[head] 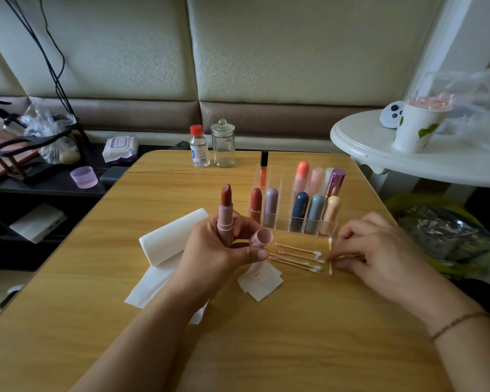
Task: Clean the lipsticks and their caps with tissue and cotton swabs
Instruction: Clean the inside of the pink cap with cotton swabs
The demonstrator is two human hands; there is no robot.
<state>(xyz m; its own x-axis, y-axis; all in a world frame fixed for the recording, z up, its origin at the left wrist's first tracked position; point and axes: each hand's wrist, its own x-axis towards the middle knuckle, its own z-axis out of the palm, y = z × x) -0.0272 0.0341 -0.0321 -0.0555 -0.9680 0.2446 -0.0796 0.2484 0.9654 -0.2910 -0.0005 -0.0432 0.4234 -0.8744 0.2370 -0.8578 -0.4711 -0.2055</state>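
Head view: wooden table (266,335) fronts a cushioned wall (266,52).

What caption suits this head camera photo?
Left hand holds an open lipstick and its cap; right hand picks a cotton swab.

Bare forearms; thin cord bracelet (458,323) on right wrist

The room is dim, with soft daylight falling from beyond my right hand (379,250), brightening the white side table (379,154). Past my left hand (215,250) everything sinks into shadow. Edges bow and smear.
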